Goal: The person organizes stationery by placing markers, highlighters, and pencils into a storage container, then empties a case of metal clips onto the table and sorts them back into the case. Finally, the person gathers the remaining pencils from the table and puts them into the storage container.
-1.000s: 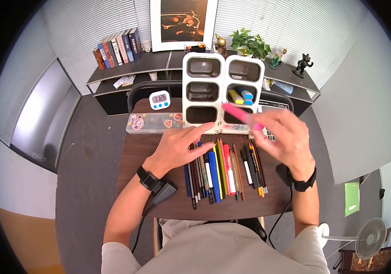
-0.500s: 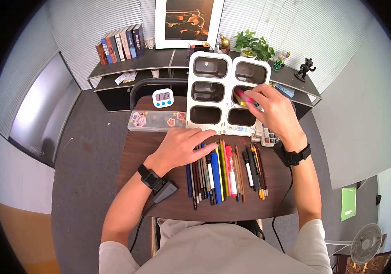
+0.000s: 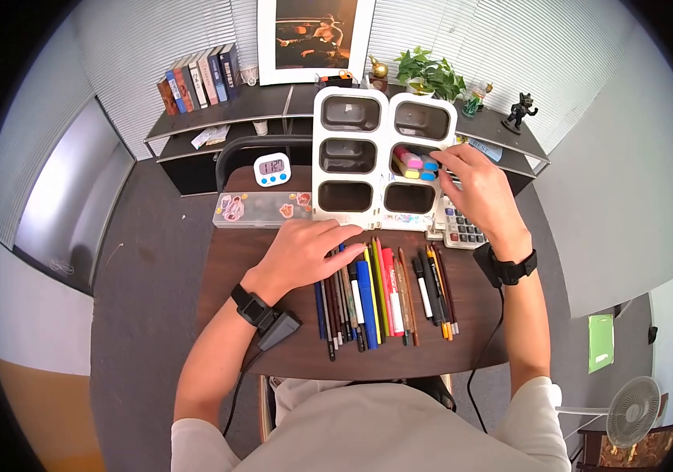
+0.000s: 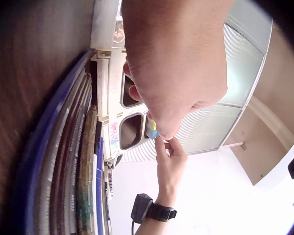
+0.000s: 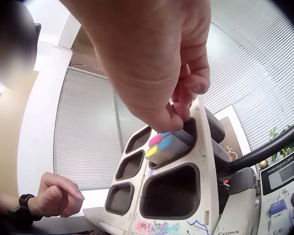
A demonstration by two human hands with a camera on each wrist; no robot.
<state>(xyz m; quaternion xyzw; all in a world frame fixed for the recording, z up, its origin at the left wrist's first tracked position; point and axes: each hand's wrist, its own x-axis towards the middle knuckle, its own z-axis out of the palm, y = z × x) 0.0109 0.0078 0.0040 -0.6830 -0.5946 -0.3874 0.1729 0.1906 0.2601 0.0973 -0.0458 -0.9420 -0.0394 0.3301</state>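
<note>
In the head view my right hand (image 3: pixel 482 193) reaches into the middle right compartment of a white organizer (image 3: pixel 386 149). Its fingertips are right at the blue highlighters (image 3: pixel 429 165); I cannot tell whether they pinch one. Beside these lie a pink highlighter (image 3: pixel 409 156) and a yellow highlighter (image 3: pixel 407 171), their coloured ends facing me in the right wrist view. My left hand (image 3: pixel 301 252) is held over the upper ends of a row of pencils and markers, fingers extended and holding nothing. Among them are a blue marker (image 3: pixel 367 303) and a red marker (image 3: pixel 390 283).
A pencil case with stickers (image 3: pixel 261 210) and a white timer (image 3: pixel 272 169) sit left of the organizer. To its right is a calculator (image 3: pixel 462 230). A chair back (image 3: pixel 261 143) and a low shelf (image 3: pixel 195 126) with books and a plant stand behind the table.
My right hand has carried the pink highlighter forward into the middle right compartment and let go of it there. The left hand has stayed over the pencils.
</note>
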